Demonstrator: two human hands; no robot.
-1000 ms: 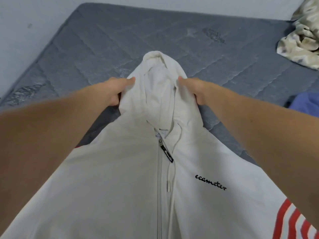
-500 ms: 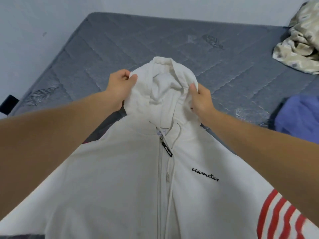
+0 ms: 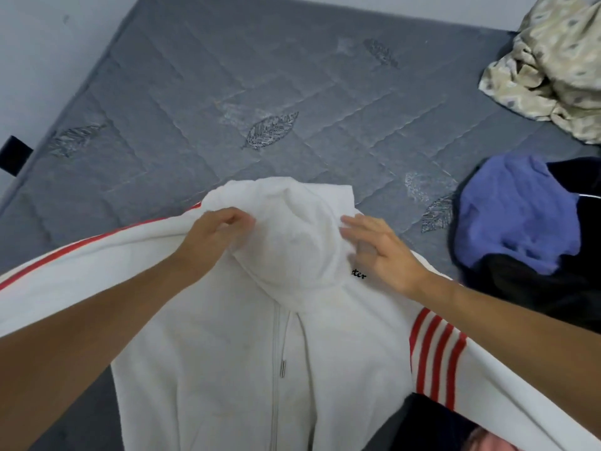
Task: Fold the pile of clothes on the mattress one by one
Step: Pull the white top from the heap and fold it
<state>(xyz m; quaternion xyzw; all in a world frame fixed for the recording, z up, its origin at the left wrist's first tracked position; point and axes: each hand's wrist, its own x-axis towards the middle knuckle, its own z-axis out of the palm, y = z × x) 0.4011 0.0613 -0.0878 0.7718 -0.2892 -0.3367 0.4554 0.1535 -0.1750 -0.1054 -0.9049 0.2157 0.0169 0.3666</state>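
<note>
Hoodie [image 3: 227,369]: white, zip front, red stripes on sleeves. Half a second ago the hood [image 3: 292,242] stood up between both hands; now it is folded down over the chest, covering most of the black chest lettering. Lies face up on the mattress [image 3: 201,102], long axis running from the person outward, hood end farthest away, sleeves spread to either side.

Left hand [image 3: 214,236]: at the hood's left edge, fingers curled, pinching hood fabric.

Right hand [image 3: 379,252]: earlier gripping the hood rim; now fingers straight and spread, lying flat on the hoodie just right of the hood, holding nothing.

Pile: beyond and right of the right hand, a blue garment [image 3: 517,216] lying on dark clothes [image 3: 553,294]; further off, at the far right corner, a crumpled patterned cloth [image 3: 553,60].

Pink fabric [image 3: 487,442]: near edge, below the right forearm; item cannot be told.

Containers: none in view.
</note>
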